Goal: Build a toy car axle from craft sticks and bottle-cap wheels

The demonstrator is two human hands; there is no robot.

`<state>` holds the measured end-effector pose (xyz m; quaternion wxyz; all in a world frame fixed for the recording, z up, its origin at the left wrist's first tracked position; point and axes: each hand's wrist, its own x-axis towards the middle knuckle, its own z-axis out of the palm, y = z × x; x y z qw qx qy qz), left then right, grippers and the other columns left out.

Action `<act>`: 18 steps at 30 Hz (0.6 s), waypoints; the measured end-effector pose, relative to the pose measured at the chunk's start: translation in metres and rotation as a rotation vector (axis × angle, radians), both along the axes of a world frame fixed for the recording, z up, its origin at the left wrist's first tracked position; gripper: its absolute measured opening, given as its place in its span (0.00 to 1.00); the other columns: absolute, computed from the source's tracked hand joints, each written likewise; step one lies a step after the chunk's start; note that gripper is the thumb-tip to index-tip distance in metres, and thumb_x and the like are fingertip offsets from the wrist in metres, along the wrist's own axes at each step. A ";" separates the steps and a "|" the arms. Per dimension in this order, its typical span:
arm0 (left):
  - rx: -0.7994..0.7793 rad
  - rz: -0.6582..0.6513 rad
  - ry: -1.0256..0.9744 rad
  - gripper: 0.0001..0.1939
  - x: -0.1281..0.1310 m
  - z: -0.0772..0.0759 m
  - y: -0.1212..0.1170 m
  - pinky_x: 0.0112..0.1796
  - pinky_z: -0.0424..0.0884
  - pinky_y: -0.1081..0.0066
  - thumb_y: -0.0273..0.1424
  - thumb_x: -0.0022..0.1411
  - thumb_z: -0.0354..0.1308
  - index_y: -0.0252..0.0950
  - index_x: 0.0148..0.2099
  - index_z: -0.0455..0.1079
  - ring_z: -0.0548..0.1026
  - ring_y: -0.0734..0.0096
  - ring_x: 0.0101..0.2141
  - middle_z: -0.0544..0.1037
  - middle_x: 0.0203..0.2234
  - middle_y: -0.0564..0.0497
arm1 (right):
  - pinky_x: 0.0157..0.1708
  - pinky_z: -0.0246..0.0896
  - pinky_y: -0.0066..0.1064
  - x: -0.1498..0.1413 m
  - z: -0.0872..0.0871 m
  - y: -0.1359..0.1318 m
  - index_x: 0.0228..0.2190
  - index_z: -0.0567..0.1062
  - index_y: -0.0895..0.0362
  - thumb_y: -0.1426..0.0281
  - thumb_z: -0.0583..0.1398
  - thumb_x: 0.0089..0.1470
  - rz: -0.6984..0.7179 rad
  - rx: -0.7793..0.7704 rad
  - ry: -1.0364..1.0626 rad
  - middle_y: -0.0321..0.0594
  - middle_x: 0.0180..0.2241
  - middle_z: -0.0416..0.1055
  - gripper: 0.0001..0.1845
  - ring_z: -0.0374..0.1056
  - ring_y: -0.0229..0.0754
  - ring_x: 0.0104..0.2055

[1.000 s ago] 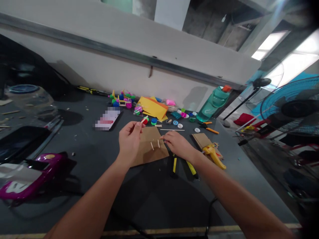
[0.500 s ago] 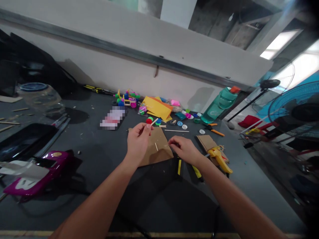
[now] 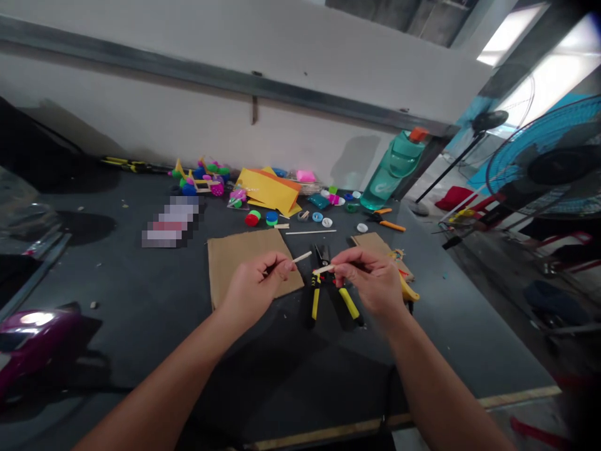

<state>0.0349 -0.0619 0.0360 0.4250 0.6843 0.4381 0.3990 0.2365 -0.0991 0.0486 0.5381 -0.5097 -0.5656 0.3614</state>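
Observation:
My left hand (image 3: pixel 256 291) pinches a thin wooden stick (image 3: pixel 301 256) above the edge of a brown cardboard sheet (image 3: pixel 239 266). My right hand (image 3: pixel 369 279) holds a short pale wooden stick (image 3: pixel 323 269) between finger and thumb, its tip pointing towards the left stick. The two sticks are close but apart. Just below them lie yellow-and-black-handled cutting pliers (image 3: pixel 323 285), with my right hand partly over them. A yellow hot glue gun (image 3: pixel 408 289) is mostly hidden behind my right hand.
Beyond the cardboard lie a long wooden stick (image 3: pixel 310 232), several plastic bottle caps (image 3: pixel 317 217), yellow paper (image 3: pixel 267 191) and a stick-built toy vehicle (image 3: pixel 197 180). A teal water bottle (image 3: pixel 392 172) stands by the wall. An electric fan (image 3: pixel 539 163) stands off the table's right side.
My right hand has lifted a short stick and now holds it near the left stick. The small sticks no longer lie on the cardboard. The view has swung, shifting the table leftward.

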 end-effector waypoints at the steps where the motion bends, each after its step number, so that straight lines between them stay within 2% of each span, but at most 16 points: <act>1: -0.054 -0.029 0.006 0.12 0.001 0.003 -0.002 0.21 0.56 0.77 0.36 0.61 0.52 0.36 0.32 0.72 0.65 0.76 0.21 0.69 0.18 0.55 | 0.21 0.61 0.25 0.000 0.000 -0.001 0.27 0.77 0.57 0.68 0.65 0.47 -0.006 0.016 -0.018 0.32 0.19 0.70 0.05 0.65 0.32 0.19; 3: -0.123 -0.064 0.011 0.12 0.002 0.008 -0.006 0.19 0.54 0.78 0.38 0.61 0.52 0.36 0.33 0.72 0.61 0.77 0.18 0.65 0.15 0.57 | 0.20 0.60 0.25 0.001 -0.001 -0.004 0.26 0.77 0.56 0.69 0.65 0.47 -0.018 0.067 -0.090 0.33 0.21 0.72 0.03 0.64 0.32 0.20; 5: -0.161 -0.108 0.021 0.13 0.002 0.012 -0.009 0.18 0.52 0.78 0.38 0.61 0.52 0.36 0.32 0.71 0.58 0.79 0.16 0.62 0.13 0.59 | 0.24 0.62 0.27 0.002 -0.001 -0.005 0.26 0.77 0.55 0.70 0.65 0.48 -0.005 0.149 -0.180 0.34 0.24 0.73 0.01 0.66 0.34 0.24; 8: -0.204 -0.179 0.036 0.13 0.002 0.014 -0.011 0.17 0.52 0.78 0.39 0.59 0.53 0.35 0.29 0.70 0.57 0.81 0.15 0.62 0.14 0.59 | 0.32 0.64 0.31 0.004 0.001 -0.004 0.27 0.77 0.54 0.73 0.64 0.49 0.057 0.320 -0.294 0.35 0.28 0.74 0.02 0.69 0.37 0.32; 10: -0.252 -0.206 0.035 0.14 0.002 0.014 -0.010 0.16 0.52 0.79 0.39 0.59 0.53 0.35 0.27 0.69 0.58 0.82 0.15 0.64 0.15 0.59 | 0.34 0.65 0.32 0.005 0.002 -0.003 0.27 0.77 0.54 0.74 0.64 0.49 0.078 0.404 -0.353 0.36 0.31 0.74 0.03 0.70 0.38 0.34; 13: -0.348 -0.215 0.014 0.14 0.002 0.014 -0.009 0.16 0.52 0.79 0.39 0.58 0.54 0.35 0.26 0.68 0.58 0.83 0.14 0.65 0.15 0.58 | 0.36 0.66 0.33 0.004 0.002 -0.002 0.27 0.77 0.53 0.75 0.64 0.49 0.066 0.459 -0.421 0.38 0.36 0.74 0.04 0.70 0.39 0.37; 18: -0.466 -0.229 -0.075 0.13 0.003 0.013 -0.008 0.14 0.53 0.80 0.37 0.56 0.56 0.34 0.25 0.69 0.59 0.84 0.13 0.69 0.17 0.56 | 0.38 0.66 0.35 0.003 0.000 -0.003 0.29 0.78 0.53 0.76 0.63 0.49 0.055 0.511 -0.498 0.38 0.37 0.74 0.06 0.69 0.40 0.38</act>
